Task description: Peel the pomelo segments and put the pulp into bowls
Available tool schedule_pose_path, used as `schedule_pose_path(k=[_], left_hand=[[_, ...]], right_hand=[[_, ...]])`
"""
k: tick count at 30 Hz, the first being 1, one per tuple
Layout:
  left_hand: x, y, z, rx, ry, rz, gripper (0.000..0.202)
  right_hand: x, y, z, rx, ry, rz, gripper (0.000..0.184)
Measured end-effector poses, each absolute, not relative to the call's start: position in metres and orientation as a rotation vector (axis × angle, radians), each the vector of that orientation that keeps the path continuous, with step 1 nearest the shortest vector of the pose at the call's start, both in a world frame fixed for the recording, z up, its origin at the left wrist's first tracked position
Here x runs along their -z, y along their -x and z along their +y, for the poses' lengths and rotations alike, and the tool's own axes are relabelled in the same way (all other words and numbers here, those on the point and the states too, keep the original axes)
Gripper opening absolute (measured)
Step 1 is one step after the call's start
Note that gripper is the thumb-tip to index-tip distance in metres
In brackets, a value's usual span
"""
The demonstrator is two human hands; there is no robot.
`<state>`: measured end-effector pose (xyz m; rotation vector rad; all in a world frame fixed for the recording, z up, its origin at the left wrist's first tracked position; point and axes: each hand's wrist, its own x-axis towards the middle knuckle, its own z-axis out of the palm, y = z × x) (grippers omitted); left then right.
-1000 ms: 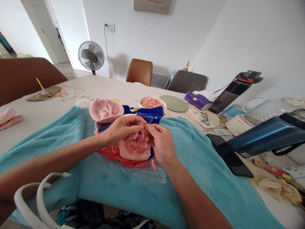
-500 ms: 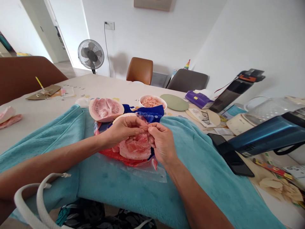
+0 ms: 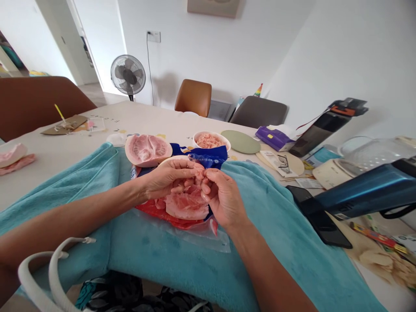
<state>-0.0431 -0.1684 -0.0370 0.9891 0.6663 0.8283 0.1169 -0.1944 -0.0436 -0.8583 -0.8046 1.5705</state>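
Over a blue and red plastic bag [image 3: 211, 158], my left hand [image 3: 175, 175] and my right hand [image 3: 224, 193] meet fingertip to fingertip. Both pinch a small pinkish piece of pomelo flesh [image 3: 199, 174]. Beneath them on the bag lies a larger chunk of peeled pomelo [image 3: 186, 206]. Behind my left hand, a hollow pomelo rind [image 3: 148, 149] shows its pale pink inside. A white bowl [image 3: 228, 145] of loose pomelo pulp [image 3: 209, 140] stands beyond the bag. My left fingers partly cover another pale rind piece.
A teal towel [image 3: 260, 216] lies under the bag. To the right are a black phone [image 3: 318, 216], a blue bottle [image 3: 367, 188], a dark bottle [image 3: 325, 125] and a purple tissue pack [image 3: 274, 138]. Rind pieces [image 3: 14, 158] lie at far left.
My fingertips have parted slightly, so more of the pomelo piece shows between them. The whole view has shifted a little, with things appearing slightly further right.
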Motion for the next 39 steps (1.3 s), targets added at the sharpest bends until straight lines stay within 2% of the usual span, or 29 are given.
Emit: schedule_pose_path(k=[6,18,24,31,39], left_hand=[[0.042,0.045,-0.166,-0.853,-1.019,0.666,0.015],[0.041,0.039,-0.173,-1.012,-1.178,0.837,0.022],[0.04,0.036,-0.178,-1.089,-1.239,0.89,0.017],[0.037,0.037,-0.178,-1.02,-1.151,0.817,0.017],[0.032,0.039,-0.176,-0.974,-1.021,0.767,0.017]], right_hand=[[0.044,-0.116,-0.194,-1.51,0.863,-0.783,0.008],[0.046,-0.114,-0.195,-1.632,0.834,-0.837,0.013],[0.048,-0.11,-0.196,-1.519,0.878,-0.916,0.018],[0.046,-0.113,-0.197,-1.365,0.991,-1.007,0.006],[0.042,-0.119,-0.193,-1.603,0.994,-0.905,0.012]])
